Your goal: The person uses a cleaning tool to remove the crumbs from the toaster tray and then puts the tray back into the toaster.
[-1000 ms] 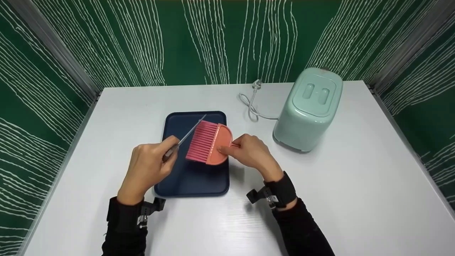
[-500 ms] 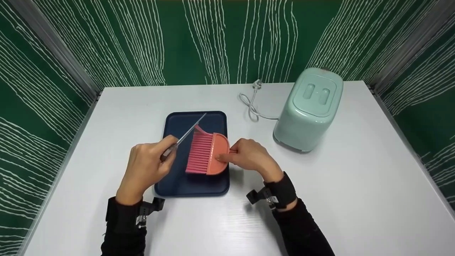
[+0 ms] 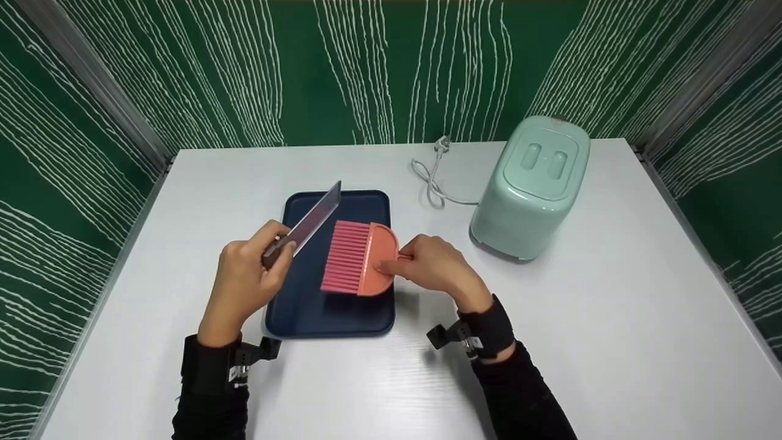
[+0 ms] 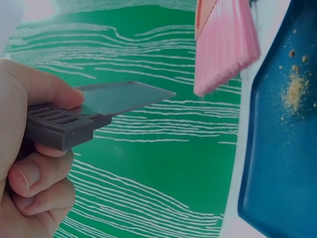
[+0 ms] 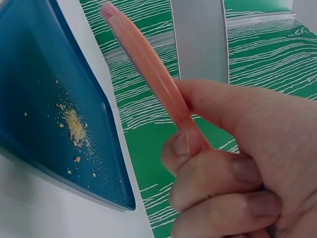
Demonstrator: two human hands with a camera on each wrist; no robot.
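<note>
My left hand point(image 3: 244, 275) grips the dark ridged handle of a thin, flat metal crumb tray point(image 3: 316, 219), tilted so its broad face shows in the head view. In the left wrist view the thumb lies along the top of the crumb tray point(image 4: 124, 96). An orange brush point(image 3: 377, 263) with pink bristles is in my right hand point(image 3: 434, 263), its handle pinched between thumb and fingers. The bristles point left, apart from the metal. Both are over a dark blue serving tray point(image 3: 293, 324). Tan crumbs point(image 5: 74, 129) are scattered on that tray in the wrist views.
A mint-green toaster point(image 3: 531, 189) stands on the right of the white table point(image 3: 611, 318). Its white cord point(image 3: 435, 183) and plug lie coiled near the back edge. Green walls with white streaks point(image 3: 397, 67) enclose the table.
The bristles, bent against the crumb tray's edge half a second ago, are now straight and clear of it. My left hand has drawn slightly left and turned the crumb tray. The brush has risen slightly.
</note>
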